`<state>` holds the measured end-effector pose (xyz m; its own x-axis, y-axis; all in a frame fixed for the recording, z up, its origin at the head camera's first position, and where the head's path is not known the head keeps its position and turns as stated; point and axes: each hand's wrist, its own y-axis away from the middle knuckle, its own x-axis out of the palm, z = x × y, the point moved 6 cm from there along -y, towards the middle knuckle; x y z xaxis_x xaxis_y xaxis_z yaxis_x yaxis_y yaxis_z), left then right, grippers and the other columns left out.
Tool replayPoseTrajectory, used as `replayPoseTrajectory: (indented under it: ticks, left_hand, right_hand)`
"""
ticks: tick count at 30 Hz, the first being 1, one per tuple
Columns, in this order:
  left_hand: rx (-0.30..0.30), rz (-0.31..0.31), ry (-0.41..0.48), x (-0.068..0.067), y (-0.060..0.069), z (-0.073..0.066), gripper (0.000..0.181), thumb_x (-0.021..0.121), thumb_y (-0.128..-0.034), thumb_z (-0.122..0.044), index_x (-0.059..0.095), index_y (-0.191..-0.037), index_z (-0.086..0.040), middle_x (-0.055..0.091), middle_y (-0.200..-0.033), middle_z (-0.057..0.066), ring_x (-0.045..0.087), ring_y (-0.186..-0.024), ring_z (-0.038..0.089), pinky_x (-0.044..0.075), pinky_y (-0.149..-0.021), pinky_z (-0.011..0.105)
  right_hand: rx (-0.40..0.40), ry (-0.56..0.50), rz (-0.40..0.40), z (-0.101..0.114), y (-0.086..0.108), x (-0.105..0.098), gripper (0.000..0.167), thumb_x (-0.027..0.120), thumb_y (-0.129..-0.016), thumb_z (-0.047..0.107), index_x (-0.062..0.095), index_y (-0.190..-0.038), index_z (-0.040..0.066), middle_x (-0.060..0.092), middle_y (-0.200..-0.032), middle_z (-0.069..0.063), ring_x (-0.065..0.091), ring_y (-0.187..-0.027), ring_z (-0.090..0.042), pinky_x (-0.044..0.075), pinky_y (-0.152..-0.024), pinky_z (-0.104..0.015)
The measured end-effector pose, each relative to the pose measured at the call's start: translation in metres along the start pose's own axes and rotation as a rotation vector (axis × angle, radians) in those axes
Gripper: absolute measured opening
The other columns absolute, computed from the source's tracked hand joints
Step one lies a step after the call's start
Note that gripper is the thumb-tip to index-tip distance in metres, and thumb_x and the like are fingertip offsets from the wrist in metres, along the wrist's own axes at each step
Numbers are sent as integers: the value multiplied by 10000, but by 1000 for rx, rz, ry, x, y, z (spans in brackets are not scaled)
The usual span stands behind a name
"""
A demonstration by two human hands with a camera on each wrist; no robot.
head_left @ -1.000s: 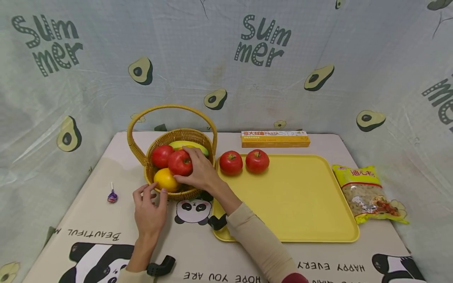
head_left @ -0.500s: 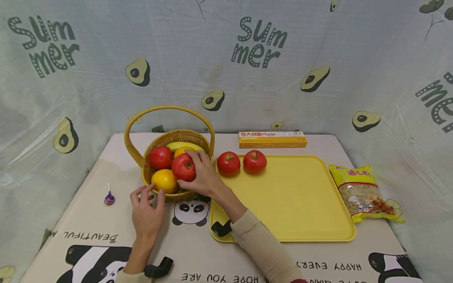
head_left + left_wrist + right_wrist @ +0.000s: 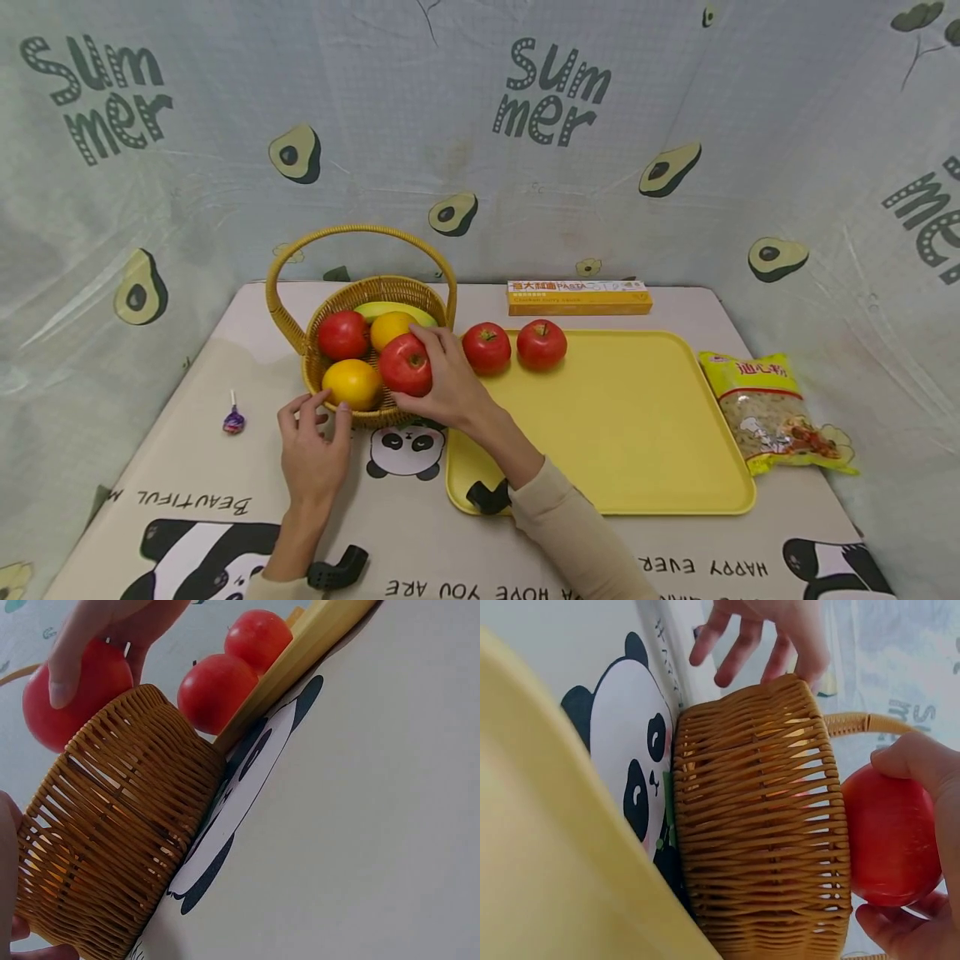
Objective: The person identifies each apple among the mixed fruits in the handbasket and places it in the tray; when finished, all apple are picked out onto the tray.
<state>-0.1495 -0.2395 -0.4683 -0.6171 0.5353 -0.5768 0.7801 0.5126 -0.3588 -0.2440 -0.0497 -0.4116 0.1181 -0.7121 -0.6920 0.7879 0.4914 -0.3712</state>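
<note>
Over the basket (image 3: 757, 817), right side: right hand (image 3: 453, 387), fingers curled round an apple (image 3: 405, 365)! Left hand (image 3: 315, 450) relaxed at its near rim; two red fruits (image 3: 487, 348) out rightward, more fruit (image 3: 352, 385) seemingly left inside.

A handle (image 3: 360, 228) arches over the basket (image 3: 375, 420); the tray (image 3: 630, 421) offers free room.

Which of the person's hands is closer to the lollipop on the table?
The left hand: it is at the basket, right of the lollipop; the right hand, holding a red apple, is farther right.
</note>
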Motion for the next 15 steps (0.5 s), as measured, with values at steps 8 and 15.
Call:
replayPoseTrajectory:
  ticks: [8, 15]
  left_hand:
    - [-7, 6, 1, 0, 0, 0, 394, 585, -981, -296, 614, -1278, -39, 468, -1347, 176, 602, -982, 288, 474, -793, 317]
    - [-3, 3, 4, 0, -1, 0, 397, 582, -983, -293, 608, -1277, -28, 462, -1343, 189, 601, -985, 305, 512, -817, 423]
  right_hand:
    - [4, 20, -24, -1, 10, -10, 892, 806, -739, 396, 392, -1479, 120, 451, -1372, -108, 470, -1255, -236, 539, -986, -406]
    - [-29, 68, -55, -1, 16, -18, 881, 819, -724, 411, 415, -1449, 113, 474, -1331, -110, 502, -1227, -239, 550, -965, -392]
